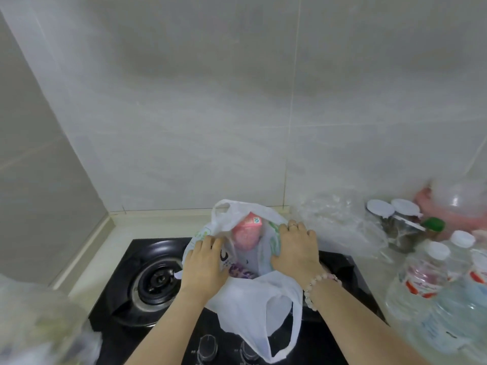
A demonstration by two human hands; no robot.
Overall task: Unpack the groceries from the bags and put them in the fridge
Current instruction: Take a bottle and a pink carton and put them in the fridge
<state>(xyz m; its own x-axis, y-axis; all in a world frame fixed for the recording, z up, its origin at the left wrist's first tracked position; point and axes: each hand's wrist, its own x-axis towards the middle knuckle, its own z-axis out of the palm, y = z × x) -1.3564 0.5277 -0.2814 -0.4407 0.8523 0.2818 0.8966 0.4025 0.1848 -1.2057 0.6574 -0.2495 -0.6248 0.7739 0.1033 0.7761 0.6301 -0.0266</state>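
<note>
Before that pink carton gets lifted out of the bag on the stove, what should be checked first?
1. Bag mouth open: ok. The left hand and right hand hold the white bag apart at its sides.
2. Carton within reach: ok. The pink carton shows uncovered in the opening.
3. A hand free to lift: not ok. Both hold the bag.
4. Flame off: ok at the left burner, which shows no flame; under the bag, cannot tell.
5. Path to the fridge: cannot tell. It is out of view.
</note>
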